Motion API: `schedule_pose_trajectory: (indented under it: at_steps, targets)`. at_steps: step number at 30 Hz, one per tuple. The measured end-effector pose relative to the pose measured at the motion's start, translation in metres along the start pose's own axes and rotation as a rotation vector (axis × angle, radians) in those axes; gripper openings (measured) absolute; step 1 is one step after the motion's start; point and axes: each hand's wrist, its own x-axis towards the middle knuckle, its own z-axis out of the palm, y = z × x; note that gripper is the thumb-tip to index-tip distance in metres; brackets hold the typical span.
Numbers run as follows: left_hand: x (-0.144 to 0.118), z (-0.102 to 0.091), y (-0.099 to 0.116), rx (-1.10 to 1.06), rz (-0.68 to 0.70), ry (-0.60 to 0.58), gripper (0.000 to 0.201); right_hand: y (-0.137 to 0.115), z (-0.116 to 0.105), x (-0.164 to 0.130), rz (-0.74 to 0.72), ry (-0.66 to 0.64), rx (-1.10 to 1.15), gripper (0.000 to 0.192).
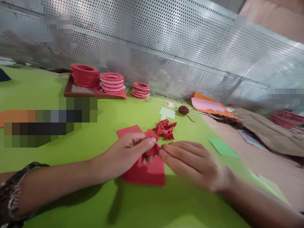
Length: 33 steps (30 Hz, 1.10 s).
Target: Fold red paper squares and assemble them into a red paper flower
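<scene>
Between its thumb and fingers, my left hand (pixel 125 150) holds a small folded piece of red paper (pixel 151 151). My right hand (pixel 199 163) pinches that paper's lower right edge, its fingers pressed together; the fingertips hide part of the fold. Beneath both hands lie flat red paper sheets (pixel 147 174), partly covered by my left hand. Just beyond the held piece sits a small heap of pointed, folded red paper pieces (pixel 165 129).
Stacks of red and pink rings (pixel 85 77) stand at the back left, some on a brown tray (pixel 78 94). A ball of brown yarn (pixel 183 110) and a green sheet (pixel 223 148) lie to the right. A perforated metal panel (pixel 147 31) borders the green table (pixel 78 202).
</scene>
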Motion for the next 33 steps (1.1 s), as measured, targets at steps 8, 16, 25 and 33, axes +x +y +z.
schedule_pose_trajectory:
  at_steps: [8,16,25,33]
  targets:
    - [0.003,0.001,-0.001,0.046,0.003,-0.01,0.027,-0.005,-0.004,0.001,-0.092,-0.028,-0.164,0.028]
    - [-0.001,-0.001,-0.003,0.208,-0.071,-0.127,0.028,-0.005,0.005,-0.002,0.221,0.076,0.239,0.014]
    - [0.001,-0.002,0.001,0.504,0.1,-0.065,0.019,-0.01,0.007,0.006,0.812,0.075,0.795,0.009]
    - [-0.002,-0.004,0.008,0.261,0.095,0.028,0.028,-0.008,0.013,0.001,0.898,0.059,1.308,0.016]
